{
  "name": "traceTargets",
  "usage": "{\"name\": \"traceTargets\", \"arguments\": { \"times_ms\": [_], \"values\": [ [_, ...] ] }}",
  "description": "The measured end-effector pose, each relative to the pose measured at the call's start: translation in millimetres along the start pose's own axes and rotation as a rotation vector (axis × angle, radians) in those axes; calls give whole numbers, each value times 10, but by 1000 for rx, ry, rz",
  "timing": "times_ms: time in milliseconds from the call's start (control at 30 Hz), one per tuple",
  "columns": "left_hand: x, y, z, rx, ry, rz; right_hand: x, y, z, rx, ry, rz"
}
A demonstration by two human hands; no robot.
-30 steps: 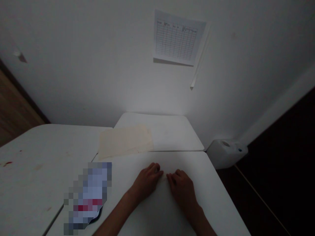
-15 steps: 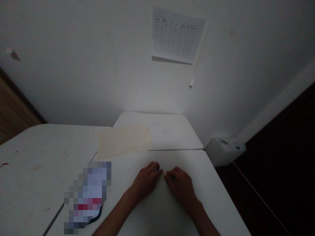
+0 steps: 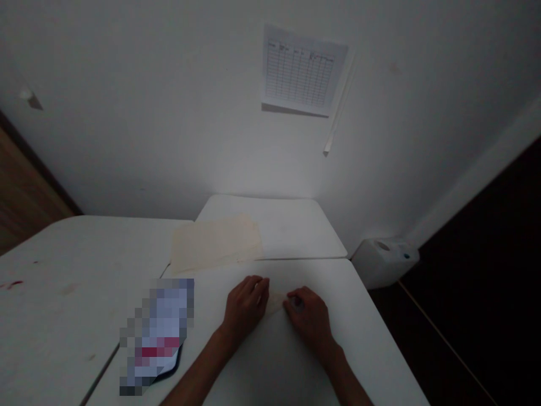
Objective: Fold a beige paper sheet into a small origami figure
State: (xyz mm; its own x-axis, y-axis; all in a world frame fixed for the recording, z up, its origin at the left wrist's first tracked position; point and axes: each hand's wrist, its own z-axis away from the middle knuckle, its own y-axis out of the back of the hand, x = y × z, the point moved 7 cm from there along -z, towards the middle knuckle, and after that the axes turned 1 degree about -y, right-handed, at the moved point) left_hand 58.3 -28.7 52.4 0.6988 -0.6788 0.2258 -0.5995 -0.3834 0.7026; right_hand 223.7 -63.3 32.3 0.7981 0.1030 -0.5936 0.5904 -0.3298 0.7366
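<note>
A small, thin, pale piece of material (image 3: 275,303), cream like the larger sheet, spans the gap between my two hands just above or on the white table. My left hand (image 3: 247,304) has its fingers curled at the left end of this piece; the fingertips are partly hidden. On the other side, my right hand (image 3: 307,311) pinches the right end between thumb and forefinger. Beyond my left hand lies a flat cream sheet (image 3: 217,242), bridging the seam between table tops. A phone (image 3: 171,369), mostly blurred out, rests left of my left forearm.
White table tops (image 3: 291,225) meet at narrow seams. On the wall behind hangs a printed table on paper (image 3: 300,73), beside a thin white strip (image 3: 338,121). A white plastic container (image 3: 382,262) stands beyond the right edge. Reddish marks (image 3: 16,283) spot the left table.
My hands have moved apart, mainly the left one to the left, and the pale piece now shows between them. The view has shifted slightly.
</note>
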Motion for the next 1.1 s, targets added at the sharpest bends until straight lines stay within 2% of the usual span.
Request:
{"name": "traceTargets", "arguments": {
  "times_ms": [67,133,233,367,567,867,967,1100],
  "values": [
    [-57,65,-16,2,54,25,4,1,-1,8,-6,-1],
    [-96,75,-13,-91,69,31,3,4,-3,17,-7,3],
    [-114,41,72,-275,24,36,8,7,-12,27,-11,1],
    [-158,22,248,-363,7,29,27,6,-34,42,-17,-17],
    [-181,55,333,-251,-23,45,44,17,-50,73,-33,-63],
    [-107,50,285,-195,-89,-85,119,3,-18,176,-118,-230],
    [-110,48,317,-178,-107,-179,29,-81,-8,168,-153,-285],
    [-86,57,368,-147,-163,-253,-162,-221,-38,76,-147,-333]
  ]
}}
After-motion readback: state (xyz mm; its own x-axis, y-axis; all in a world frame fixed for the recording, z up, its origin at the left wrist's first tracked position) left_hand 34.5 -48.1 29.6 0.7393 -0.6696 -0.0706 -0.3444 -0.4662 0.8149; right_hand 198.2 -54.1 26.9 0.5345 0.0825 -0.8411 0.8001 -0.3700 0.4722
